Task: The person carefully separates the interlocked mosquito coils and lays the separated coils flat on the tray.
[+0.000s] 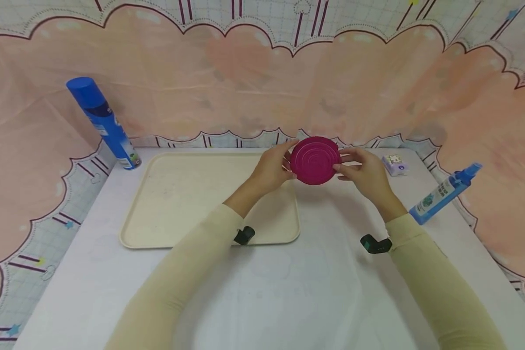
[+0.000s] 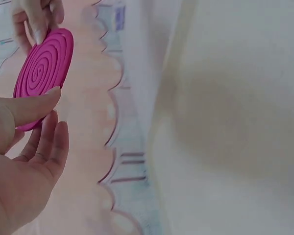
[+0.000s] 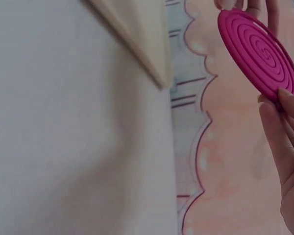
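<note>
A magenta mosquito coil (image 1: 315, 160), a flat round disc with spiral grooves, is held up over the table with its face toward the head camera. My left hand (image 1: 270, 167) pinches its left edge; in the left wrist view the thumb (image 2: 36, 107) lies on the coil's face with fingers behind. At the opposite edge, my right hand (image 1: 367, 176) pinches the coil between thumb and fingers, as the right wrist view also shows at the coil's (image 3: 259, 51) lower rim.
A cream tray (image 1: 192, 204) lies on the white table (image 1: 288, 296), partly under my left forearm. A blue spray can (image 1: 107, 126) stands at the back left. Right of my right hand are a small purple-and-white box (image 1: 395, 166) and a blue spray bottle (image 1: 442, 195).
</note>
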### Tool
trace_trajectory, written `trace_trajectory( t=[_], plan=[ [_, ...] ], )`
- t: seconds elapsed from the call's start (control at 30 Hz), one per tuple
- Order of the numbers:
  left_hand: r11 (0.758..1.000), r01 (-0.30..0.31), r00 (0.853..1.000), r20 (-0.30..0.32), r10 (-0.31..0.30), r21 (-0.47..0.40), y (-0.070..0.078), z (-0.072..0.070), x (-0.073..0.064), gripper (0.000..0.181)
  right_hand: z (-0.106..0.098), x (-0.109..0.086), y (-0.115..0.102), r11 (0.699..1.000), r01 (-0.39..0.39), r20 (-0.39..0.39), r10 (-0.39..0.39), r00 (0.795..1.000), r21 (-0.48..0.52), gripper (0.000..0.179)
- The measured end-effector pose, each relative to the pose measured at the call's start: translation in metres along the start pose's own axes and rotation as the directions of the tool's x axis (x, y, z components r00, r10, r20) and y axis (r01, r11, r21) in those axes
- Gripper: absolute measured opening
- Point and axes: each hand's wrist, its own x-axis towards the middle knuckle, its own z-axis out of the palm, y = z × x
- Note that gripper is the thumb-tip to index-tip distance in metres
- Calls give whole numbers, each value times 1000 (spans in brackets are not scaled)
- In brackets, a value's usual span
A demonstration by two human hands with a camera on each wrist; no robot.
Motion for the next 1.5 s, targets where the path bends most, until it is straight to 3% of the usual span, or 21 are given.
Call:
trace_trajectory(
  t=[0.2, 0.3, 0.4, 0.5, 0.7, 0.83, 1.27, 1.5],
  plan=[
    [999, -38, 999, -34, 37, -24, 0, -32, -6, 70, 14, 6, -20, 986, 96, -58, -89, 994, 133, 45],
    [998, -21, 998, -53, 18, -64, 0, -44, -11, 62, 19, 6, -29, 977, 140, -72, -130, 989, 159, 45],
    [988, 19, 998, -56, -28, -155, -1, -53, -16, 58, 23, 6, -36, 969, 157, -73, -145, 987, 191, 45],
    [956, 75, 995, -44, -91, -284, -4, -59, -20, 56, 28, 6, -39, 957, 168, -65, -157, 985, 237, 44],
    [873, 160, 981, -26, -194, -460, -13, -63, -29, 48, 37, 5, -38, 944, 155, -40, -149, 988, 290, 43],
    [845, 183, 975, -17, -221, -503, -18, -62, -32, 43, 42, 3, -36, 942, 143, -30, -140, 990, 302, 42],
    [837, 182, 974, -23, -226, -516, -27, -63, -37, 40, 48, 2, -34, 952, 124, -32, -119, 992, 280, 32],
    [819, 177, 974, -23, -226, -545, -30, -63, -36, 39, 48, 3, -35, 948, 126, -15, -127, 992, 292, 35]
  ],
)
